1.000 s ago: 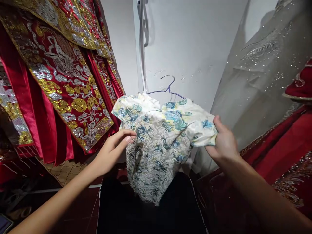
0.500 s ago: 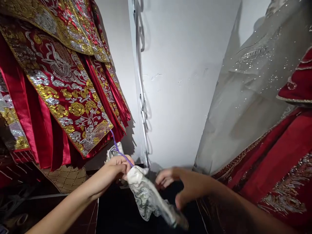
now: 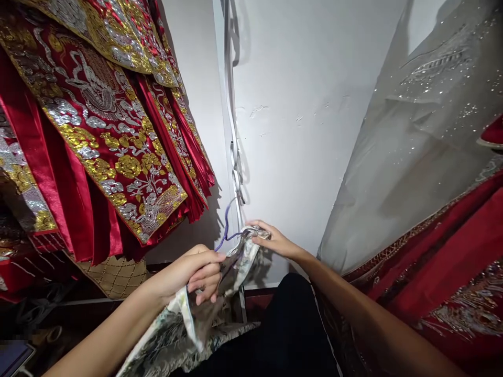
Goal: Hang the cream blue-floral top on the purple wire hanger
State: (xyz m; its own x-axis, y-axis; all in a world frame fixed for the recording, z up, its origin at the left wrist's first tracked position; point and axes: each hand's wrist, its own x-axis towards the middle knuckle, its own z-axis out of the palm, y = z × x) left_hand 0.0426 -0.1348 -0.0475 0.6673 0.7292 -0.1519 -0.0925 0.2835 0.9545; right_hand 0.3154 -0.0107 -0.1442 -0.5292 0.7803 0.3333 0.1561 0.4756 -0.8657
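Observation:
A pale floral garment (image 3: 184, 327) with blue and green flowers hangs crumpled from my hands, low in the middle. My left hand (image 3: 194, 271) is closed round a fold of it near the collar. My right hand (image 3: 273, 240) pinches the garment's upper edge, just below the white wall. A thin purple wire hanger (image 3: 227, 230) sticks up between the two hands, its hook curling upward, its lower part hidden in the cloth.
Red robes with gold and silver embroidery (image 3: 98, 120) hang at the left. A grey sequinned gown (image 3: 412, 146) and more red cloth (image 3: 451, 262) hang at the right. A white wall with a vertical strip (image 3: 231, 104) stands ahead. Something black (image 3: 291, 335) lies below.
The garment, spread wide a second ago, has been gathered and brought low. My right hand has moved up to its top edge, and the hanger hook now points upward between my hands.

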